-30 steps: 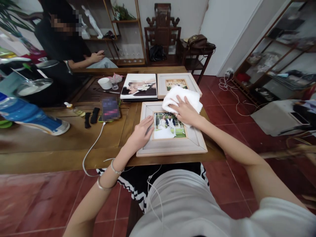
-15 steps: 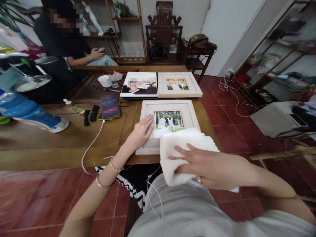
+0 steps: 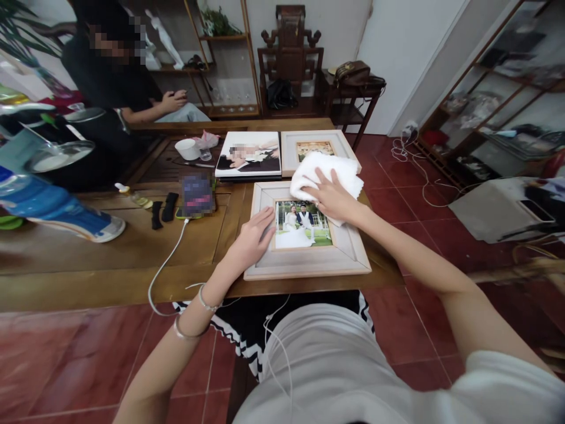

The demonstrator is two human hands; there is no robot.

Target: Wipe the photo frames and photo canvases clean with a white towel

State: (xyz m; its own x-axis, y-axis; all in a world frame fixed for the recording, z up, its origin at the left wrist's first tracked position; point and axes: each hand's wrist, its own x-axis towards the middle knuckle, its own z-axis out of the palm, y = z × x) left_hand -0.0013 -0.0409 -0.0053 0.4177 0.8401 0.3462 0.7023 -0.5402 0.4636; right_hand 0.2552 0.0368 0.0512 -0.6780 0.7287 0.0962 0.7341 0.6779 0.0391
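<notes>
A picture frame (image 3: 309, 264) with a pale wide border and a photo of two people lies flat at the table's near edge. My left hand (image 3: 253, 238) rests on its left border, fingers stretched out, steadying nothing else. On the frame's far right corner, my right hand (image 3: 332, 197) holds a white cloth (image 3: 348, 172) under its spread fingers. The cloth hides that corner and overlaps a second picture frame (image 3: 289, 144) behind. Beside that second frame lies a white photo panel (image 3: 228, 145), apparently stacked on something dark.
Left on the wooden table (image 3: 110, 265) are a phone (image 3: 196, 194) with a white cable, a small dropper bottle (image 3: 135, 196), a white cup (image 3: 188, 148) and a large blue bottle (image 3: 57, 203). A person (image 3: 110, 70) sits across the table.
My right hand has carried the cloth away from my body, from the frame's near right corner to its far right corner. My left hand stays on the left border.
</notes>
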